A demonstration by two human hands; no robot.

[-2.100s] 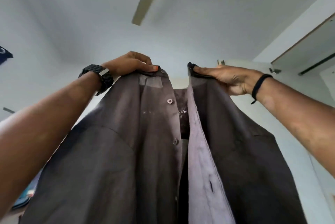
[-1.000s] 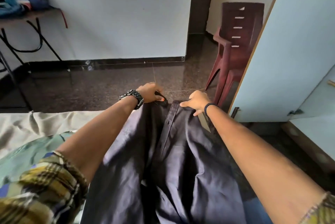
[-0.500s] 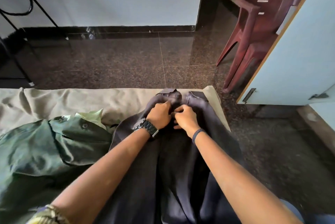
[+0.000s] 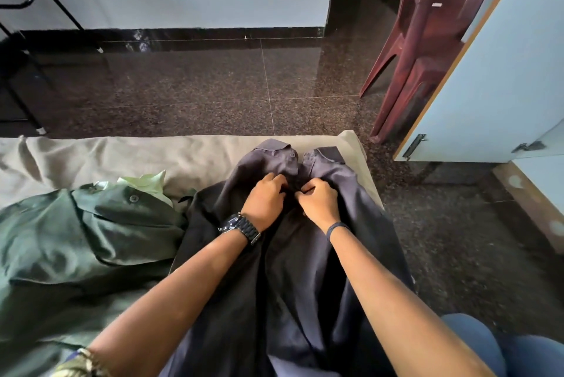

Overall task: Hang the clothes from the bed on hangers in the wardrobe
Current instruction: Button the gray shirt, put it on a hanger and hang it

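Grey shirt [image 4: 305,270] placket pinched by both hands [image 4: 293,202]

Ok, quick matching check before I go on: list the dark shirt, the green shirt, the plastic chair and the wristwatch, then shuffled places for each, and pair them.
Things:
1. dark grey shirt
2. green shirt
3. maroon plastic chair
4. wristwatch

Places:
A. on the floor by the pale blue door
B. on the left wrist
C. on the bed, under both hands
D. on the bed, left of the hands

Pairs: 1-C, 2-D, 3-A, 4-B. The left hand and right hand both pinch the dark grey shirt near its collar.
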